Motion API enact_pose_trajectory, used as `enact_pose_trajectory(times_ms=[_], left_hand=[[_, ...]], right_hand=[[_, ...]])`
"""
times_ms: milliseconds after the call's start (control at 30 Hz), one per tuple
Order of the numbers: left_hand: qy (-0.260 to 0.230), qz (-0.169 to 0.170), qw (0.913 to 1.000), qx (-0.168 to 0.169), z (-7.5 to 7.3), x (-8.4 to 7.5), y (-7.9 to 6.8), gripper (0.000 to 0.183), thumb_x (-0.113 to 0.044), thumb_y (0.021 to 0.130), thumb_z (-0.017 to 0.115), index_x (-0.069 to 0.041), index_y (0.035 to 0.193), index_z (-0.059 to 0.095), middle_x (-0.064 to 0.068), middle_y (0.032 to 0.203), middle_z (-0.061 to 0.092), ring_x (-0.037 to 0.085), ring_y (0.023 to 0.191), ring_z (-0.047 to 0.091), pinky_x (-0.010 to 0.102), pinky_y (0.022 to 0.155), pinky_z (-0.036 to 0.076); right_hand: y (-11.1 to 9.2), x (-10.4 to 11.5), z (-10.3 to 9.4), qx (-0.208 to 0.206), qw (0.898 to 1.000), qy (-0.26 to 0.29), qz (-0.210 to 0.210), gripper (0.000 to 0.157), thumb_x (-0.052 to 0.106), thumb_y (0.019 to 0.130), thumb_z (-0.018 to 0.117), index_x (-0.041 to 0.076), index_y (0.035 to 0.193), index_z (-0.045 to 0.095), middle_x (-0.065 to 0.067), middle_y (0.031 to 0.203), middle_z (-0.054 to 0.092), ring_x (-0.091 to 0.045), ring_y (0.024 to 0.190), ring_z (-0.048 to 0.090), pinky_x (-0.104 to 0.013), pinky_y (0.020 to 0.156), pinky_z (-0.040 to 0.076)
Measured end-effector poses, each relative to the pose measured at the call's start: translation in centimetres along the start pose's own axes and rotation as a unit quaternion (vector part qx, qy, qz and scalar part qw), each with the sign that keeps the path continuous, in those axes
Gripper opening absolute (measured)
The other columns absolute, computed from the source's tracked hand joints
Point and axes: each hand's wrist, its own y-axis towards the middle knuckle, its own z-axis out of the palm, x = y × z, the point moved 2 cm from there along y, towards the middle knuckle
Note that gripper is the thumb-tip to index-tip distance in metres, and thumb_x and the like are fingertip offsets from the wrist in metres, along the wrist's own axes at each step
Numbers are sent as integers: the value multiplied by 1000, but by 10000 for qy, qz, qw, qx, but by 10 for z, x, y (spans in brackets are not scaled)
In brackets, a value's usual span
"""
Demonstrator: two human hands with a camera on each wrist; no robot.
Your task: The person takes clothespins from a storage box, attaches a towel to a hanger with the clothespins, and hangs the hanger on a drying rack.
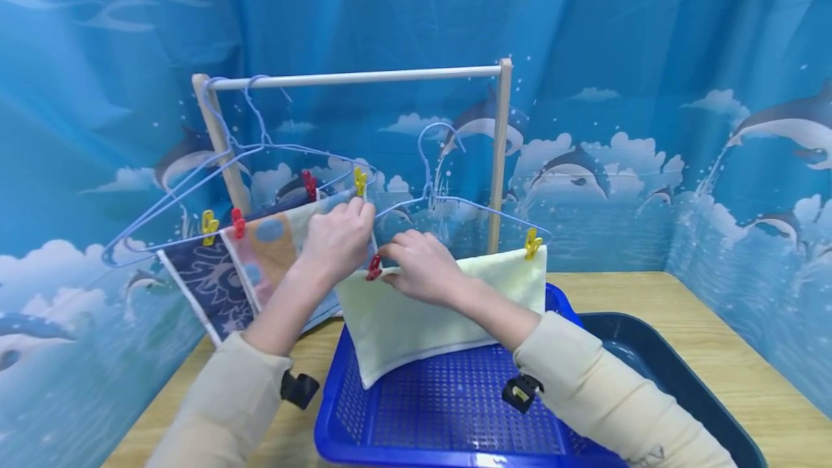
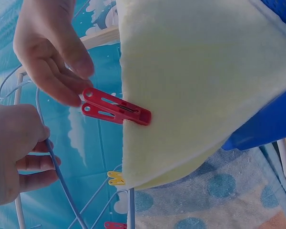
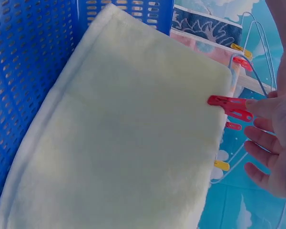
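My left hand (image 1: 341, 237) grips the left side of a blue wire hanger (image 1: 468, 202); in the left wrist view its fingers curl round the wire. From this hanger hangs a pale yellow towel (image 1: 448, 316). A yellow clothespin (image 1: 533, 244) clips the towel's right corner. Near its left corner a red clothespin (image 2: 117, 107) bites the top edge. My right hand (image 1: 422, 262) is at that red clothespin, fingertips by its handles and the other fingers loosely spread. The clothespin's handles stand apart.
Two more blue hangers hang on a rack's white rail (image 1: 364, 78), holding a dark towel (image 1: 211, 284) and a patterned towel (image 1: 266, 244) with red and yellow clothespins. Under the yellow towel stands a blue basket (image 1: 455, 410); a dark tray (image 1: 656, 352) is right of it.
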Motion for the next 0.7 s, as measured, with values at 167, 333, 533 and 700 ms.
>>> enact_pose_trajectory(times_ms=[167,333,533,700], left_hand=[[-64,-36,10000,57,-2,1,0,23,-9,84,64,-1,104,57,13,94,59,25,75,60,32,56,52],[-199,-164,9997,6,-8,6,0,22,-6,85,62,0,106,57,14,93,57,26,76,59,34,59,53],[-237,-204,9992,-265,-16,13,0,17,-6,86,61,1,101,56,14,89,56,26,71,57,34,57,53],[-280,-294,9985,-357,-21,21,-3,21,-8,84,64,1,102,57,15,93,58,27,75,59,37,59,53]], right_hand=[[-13,-5,-14,-71,9996,217,-141,23,17,80,71,10,102,69,-2,96,64,-20,91,58,-33,77,47],[-34,-14,-34,-332,9976,412,-448,17,15,81,70,8,97,70,-2,92,65,-19,88,58,-33,76,48],[-64,-37,-62,-808,9931,564,-634,12,11,81,70,9,93,70,0,89,64,-17,86,59,-31,73,49],[-90,-63,-77,-1024,9923,407,-562,12,7,79,71,9,91,70,0,87,64,-16,82,59,-32,67,50]])
